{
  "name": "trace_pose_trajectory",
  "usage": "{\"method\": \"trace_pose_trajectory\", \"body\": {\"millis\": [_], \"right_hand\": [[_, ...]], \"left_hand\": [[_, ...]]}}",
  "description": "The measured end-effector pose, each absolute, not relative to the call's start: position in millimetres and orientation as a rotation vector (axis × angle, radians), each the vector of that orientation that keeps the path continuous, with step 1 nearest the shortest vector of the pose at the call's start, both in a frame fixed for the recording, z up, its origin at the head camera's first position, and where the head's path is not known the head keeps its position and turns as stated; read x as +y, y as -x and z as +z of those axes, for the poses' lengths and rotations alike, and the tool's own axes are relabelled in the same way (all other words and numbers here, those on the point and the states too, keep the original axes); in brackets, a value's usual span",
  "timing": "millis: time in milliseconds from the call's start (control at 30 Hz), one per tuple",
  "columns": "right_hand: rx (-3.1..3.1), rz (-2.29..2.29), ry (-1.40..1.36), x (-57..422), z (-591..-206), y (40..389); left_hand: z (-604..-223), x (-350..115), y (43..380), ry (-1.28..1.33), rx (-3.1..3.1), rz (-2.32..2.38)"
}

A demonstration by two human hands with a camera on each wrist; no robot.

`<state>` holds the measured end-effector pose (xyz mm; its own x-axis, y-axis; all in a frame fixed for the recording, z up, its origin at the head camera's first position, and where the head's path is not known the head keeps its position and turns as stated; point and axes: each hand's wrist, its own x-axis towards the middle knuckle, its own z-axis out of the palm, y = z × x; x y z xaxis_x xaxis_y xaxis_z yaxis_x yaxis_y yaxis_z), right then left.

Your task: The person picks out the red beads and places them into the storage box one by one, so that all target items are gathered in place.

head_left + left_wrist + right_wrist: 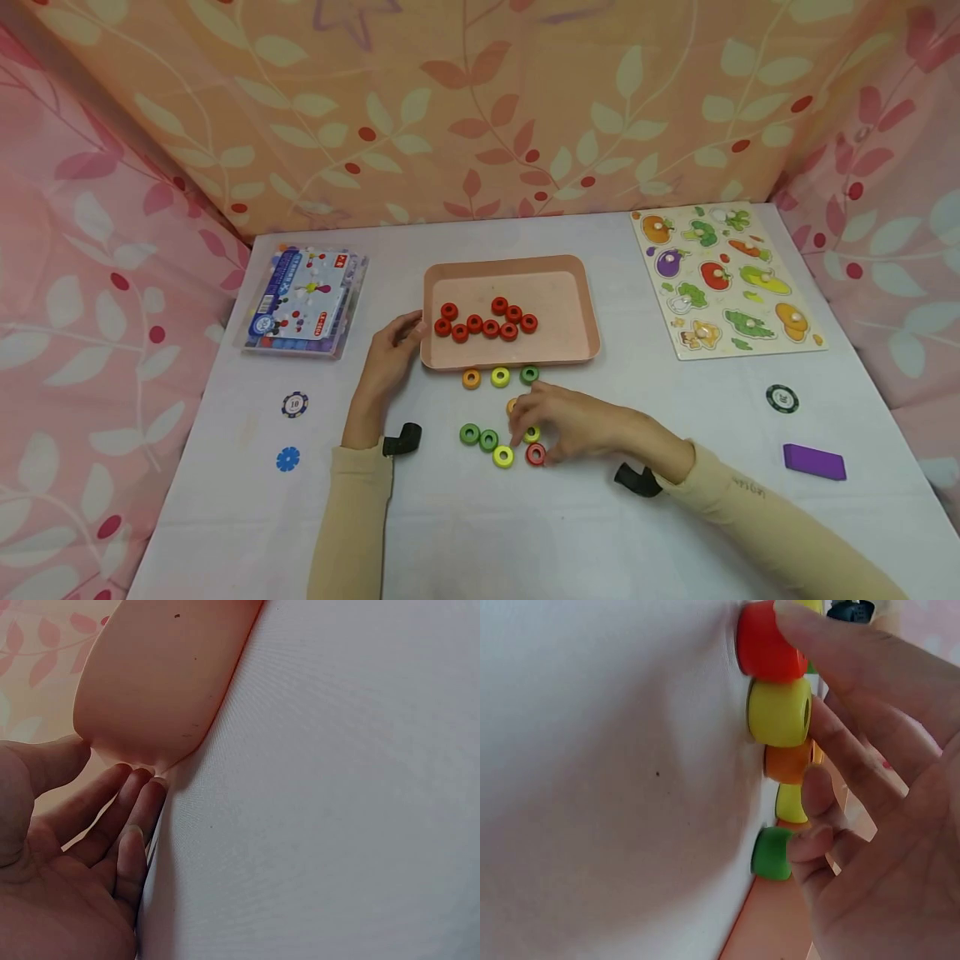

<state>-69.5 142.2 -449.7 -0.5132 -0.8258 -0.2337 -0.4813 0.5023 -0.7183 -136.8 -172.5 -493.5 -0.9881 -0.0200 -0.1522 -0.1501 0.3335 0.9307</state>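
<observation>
A peach tray (pixel 555 300) holds several red ring-shaped beads (pixel 491 328). At its left end my left hand (pixel 390 354) holds the edge, thumb at the rim and fingertips low against the side (pixel 142 712). My right hand (pixel 573 421) reaches over loose beads in front of the tray. Its thumb touches a red bead (pixel 769 641), and its other fingers are spread over a yellow bead (pixel 780 712) and an orange bead (pixel 786 763), which the hand partly hides in the head view. Green beads (pixel 469 433) and a yellow bead (pixel 503 456) lie left of that hand.
Orange (pixel 471 379), yellow (pixel 500 377) and green (pixel 529 374) beads line the tray's front edge. A clear box (pixel 307 300) stands left, a vegetable puzzle board (pixel 731 283) right. Chips (pixel 295 404) and a purple block (pixel 814 462) lie at the sides.
</observation>
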Motion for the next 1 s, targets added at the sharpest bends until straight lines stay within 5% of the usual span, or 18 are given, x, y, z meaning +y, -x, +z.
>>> {"method": "trace_pose_trajectory", "body": {"millis": [367, 700, 1000], "right_hand": [[2.258, -0.793, 1.143, 140.2, -455.5, 69.6], [2.282, -1.261, 0.992, 143.2, -452.7, 90.1], [2.700, -1.399, 0.541, 148.1, -452.9, 128.1]], "left_hand": [[-493.7, -172.2, 136.7, 0.173, 2.488, 1.728], [-493.2, -171.7, 136.0, 0.175, 2.499, 1.725], [-494.3, -172.5, 136.3, 0.179, 2.500, 1.713]]}}
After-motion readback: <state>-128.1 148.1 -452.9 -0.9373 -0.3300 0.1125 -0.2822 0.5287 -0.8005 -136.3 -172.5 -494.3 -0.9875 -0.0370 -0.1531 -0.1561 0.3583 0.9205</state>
